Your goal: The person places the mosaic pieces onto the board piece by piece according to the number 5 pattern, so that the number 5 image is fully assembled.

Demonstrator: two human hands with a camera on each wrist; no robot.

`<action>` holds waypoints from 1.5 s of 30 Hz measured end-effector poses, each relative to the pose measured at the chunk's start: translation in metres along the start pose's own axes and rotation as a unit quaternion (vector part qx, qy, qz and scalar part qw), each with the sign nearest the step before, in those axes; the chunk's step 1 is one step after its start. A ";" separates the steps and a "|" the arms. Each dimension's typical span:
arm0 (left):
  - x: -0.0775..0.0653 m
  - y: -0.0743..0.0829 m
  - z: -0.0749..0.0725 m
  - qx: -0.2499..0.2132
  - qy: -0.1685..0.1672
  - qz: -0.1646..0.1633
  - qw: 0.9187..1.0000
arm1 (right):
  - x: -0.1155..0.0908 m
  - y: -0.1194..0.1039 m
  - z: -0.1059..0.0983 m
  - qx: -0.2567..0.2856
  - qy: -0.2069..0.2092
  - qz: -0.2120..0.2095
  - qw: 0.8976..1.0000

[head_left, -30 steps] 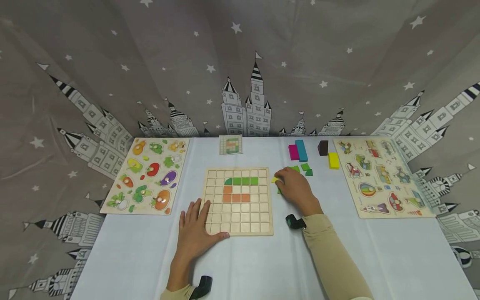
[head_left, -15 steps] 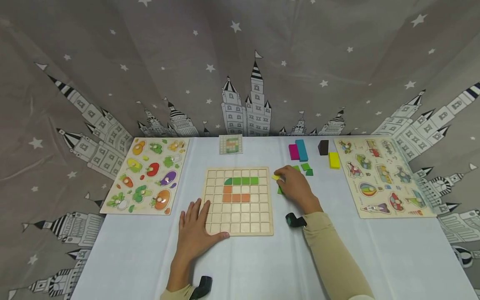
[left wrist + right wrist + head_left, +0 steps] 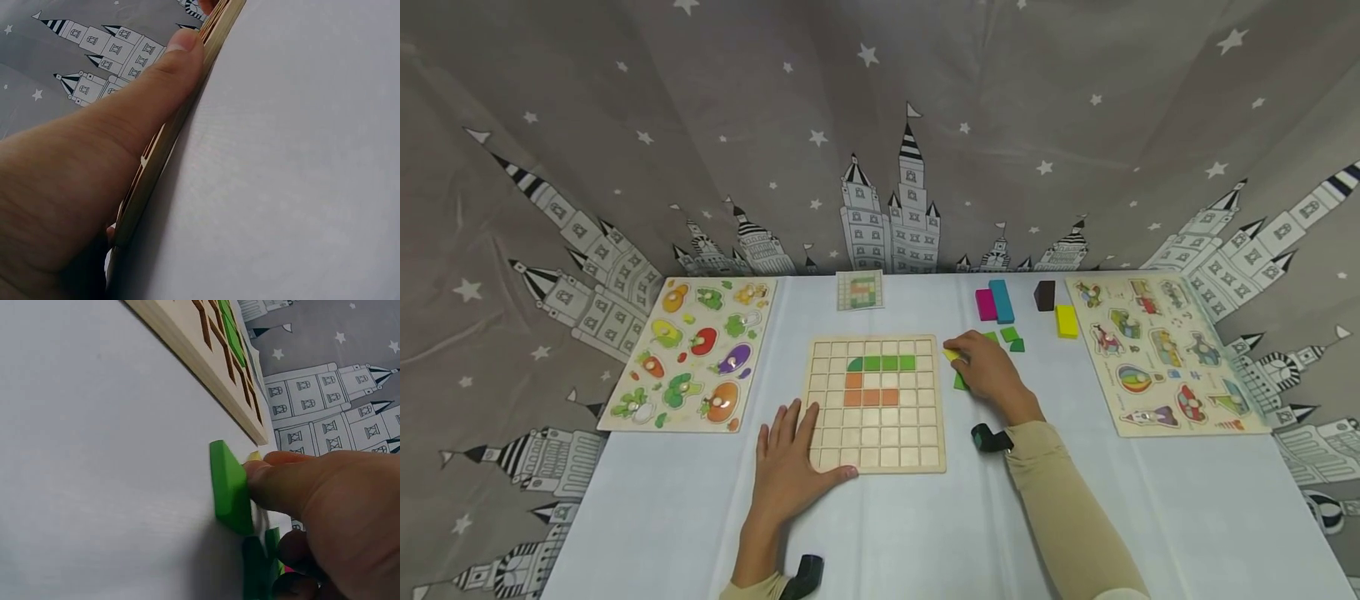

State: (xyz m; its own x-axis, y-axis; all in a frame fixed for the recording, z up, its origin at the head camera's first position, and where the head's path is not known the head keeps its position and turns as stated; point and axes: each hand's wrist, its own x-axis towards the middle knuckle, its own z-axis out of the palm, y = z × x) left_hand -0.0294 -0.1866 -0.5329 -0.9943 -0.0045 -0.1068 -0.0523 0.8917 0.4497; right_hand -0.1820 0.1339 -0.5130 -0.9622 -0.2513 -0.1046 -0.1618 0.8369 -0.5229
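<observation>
My left hand (image 3: 790,467) rests with spread fingers at the lower left corner of a wooden grid board (image 3: 880,437). In the left wrist view its thumb lies along the board's edge (image 3: 145,194). A row of green tiles (image 3: 890,363) and several orange tiles (image 3: 871,397) sit in the grid. Right of the board, my right hand (image 3: 992,379) pinches a small yellow tile (image 3: 951,354), mostly hidden by the fingers. A loose green tile (image 3: 230,487) stands close beside the thumb in the right wrist view. More green tiles (image 3: 1009,334) lie beyond this hand.
A pattern card (image 3: 860,291) lies behind the board. Magenta (image 3: 986,305), blue (image 3: 1001,301), dark (image 3: 1045,296) and yellow blocks (image 3: 1066,322) stand at the back right. A vegetable puzzle (image 3: 688,354) is on the left, a toy puzzle (image 3: 1165,358) on the right.
The yellow tile has shifted slightly away from me at the right fingertips, and more of the green tile below shows. The left hand stays on the board.
</observation>
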 end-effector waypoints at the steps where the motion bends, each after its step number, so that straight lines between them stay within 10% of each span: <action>1: 0.000 0.000 0.000 0.001 -0.004 -0.002 1.000 | 0.001 -0.001 -0.001 -0.004 -0.002 -0.004 1.000; 26: 0.001 0.002 -0.003 -0.012 0.019 0.012 1.000 | -0.049 -0.068 0.041 0.046 0.011 -0.045 0.998; 45: 0.001 0.000 -0.002 -0.011 -0.002 -0.006 1.000 | -0.055 -0.075 0.052 0.046 0.033 -0.031 0.998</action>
State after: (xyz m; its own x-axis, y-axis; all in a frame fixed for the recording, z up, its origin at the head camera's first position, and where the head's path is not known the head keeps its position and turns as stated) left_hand -0.0304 -0.1869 -0.5314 -0.9933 -0.0128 -0.1152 -0.0656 0.8814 0.4678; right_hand -0.1059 0.0590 -0.5121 -0.9641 -0.2653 -0.0149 -0.2031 0.7720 -0.6023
